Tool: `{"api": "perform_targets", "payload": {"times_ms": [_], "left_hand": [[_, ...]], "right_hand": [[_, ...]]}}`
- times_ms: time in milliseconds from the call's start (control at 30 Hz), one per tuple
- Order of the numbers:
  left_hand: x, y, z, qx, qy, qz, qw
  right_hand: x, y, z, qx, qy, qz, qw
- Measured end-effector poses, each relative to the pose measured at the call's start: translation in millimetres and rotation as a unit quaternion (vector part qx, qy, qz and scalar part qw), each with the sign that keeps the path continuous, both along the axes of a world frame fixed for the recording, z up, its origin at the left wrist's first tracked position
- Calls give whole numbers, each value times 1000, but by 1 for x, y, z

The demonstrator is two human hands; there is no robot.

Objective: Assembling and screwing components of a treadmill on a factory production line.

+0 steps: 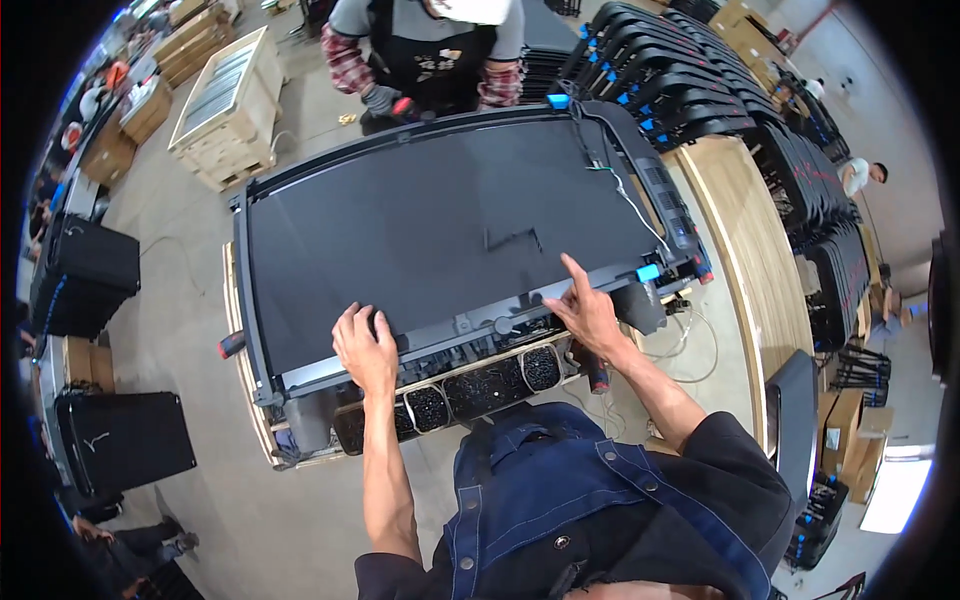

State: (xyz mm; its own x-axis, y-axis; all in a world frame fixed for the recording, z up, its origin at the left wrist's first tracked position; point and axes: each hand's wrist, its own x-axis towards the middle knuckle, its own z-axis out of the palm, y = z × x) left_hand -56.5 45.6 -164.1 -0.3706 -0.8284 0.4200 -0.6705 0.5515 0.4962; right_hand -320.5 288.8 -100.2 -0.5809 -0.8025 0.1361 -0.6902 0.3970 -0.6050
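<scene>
Both hands, left hand (366, 345) and right hand (586, 312), open, pressing treadmill deck (430, 230) edge.

A low wooden pallet (243, 370) stands on the concrete floor (270, 510) and carries a large flat black treadmill deck (440, 225). The left hand (365, 345) and right hand (590, 312) rest on the deck's near edge. Just below the hands, black trays (480, 385), possibly holding screws, sit along the pallet's front.
</scene>
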Motion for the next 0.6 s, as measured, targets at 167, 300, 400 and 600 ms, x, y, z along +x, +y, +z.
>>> {"api": "perform_targets", "payload": {"times_ms": [167, 300, 400, 600], "left_hand": [[-4, 3, 10, -30, 42, 12, 999], [-29, 32, 24, -46, 136, -72, 987], [-29, 114, 3, -23, 60, -235, 970], [-106, 258, -147, 322, -171, -279, 889]], "right_hand": [[16, 105, -60, 199, -69, 95, 973], [-11, 187, -175, 311, -22, -105, 944], [-30, 203, -242, 376, -94, -253, 886], [-36, 178, -287, 429, -249, -332, 802]]}}
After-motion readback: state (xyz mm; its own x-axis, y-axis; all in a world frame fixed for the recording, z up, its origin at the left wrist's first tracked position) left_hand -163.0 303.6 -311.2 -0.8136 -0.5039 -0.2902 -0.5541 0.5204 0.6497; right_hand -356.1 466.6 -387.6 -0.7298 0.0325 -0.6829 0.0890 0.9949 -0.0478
